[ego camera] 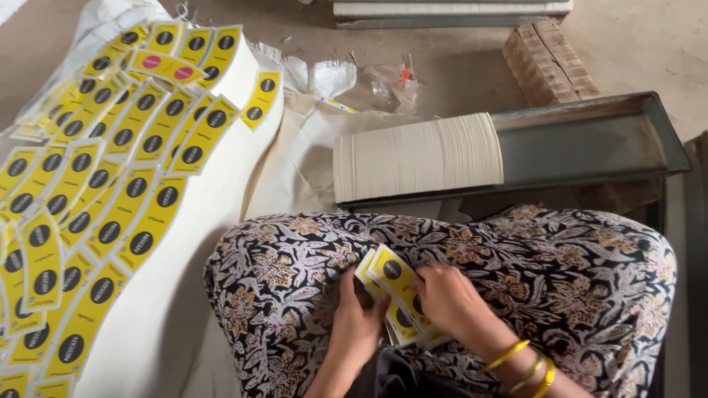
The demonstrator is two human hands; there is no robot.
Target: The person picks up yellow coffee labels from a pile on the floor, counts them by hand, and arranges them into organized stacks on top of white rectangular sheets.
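On my lap, both hands hold a small stack of yellow curved paper cut-outs (391, 274) with black round marks. My left hand (358, 324) grips the stack from the lower left side. My right hand (450, 298), with yellow bangles at the wrist, presses on the stack from the right. My knees are covered by black-and-white flowered cloth (560, 273).
A large heap of the same yellow cut-outs (110, 177) lies spread on a white sack at the left. A metal tray (590, 144) ahead holds a packed row of white-edged cut-outs (417, 156). A brick (549, 63) and crumpled plastic (383, 85) lie on the floor beyond.
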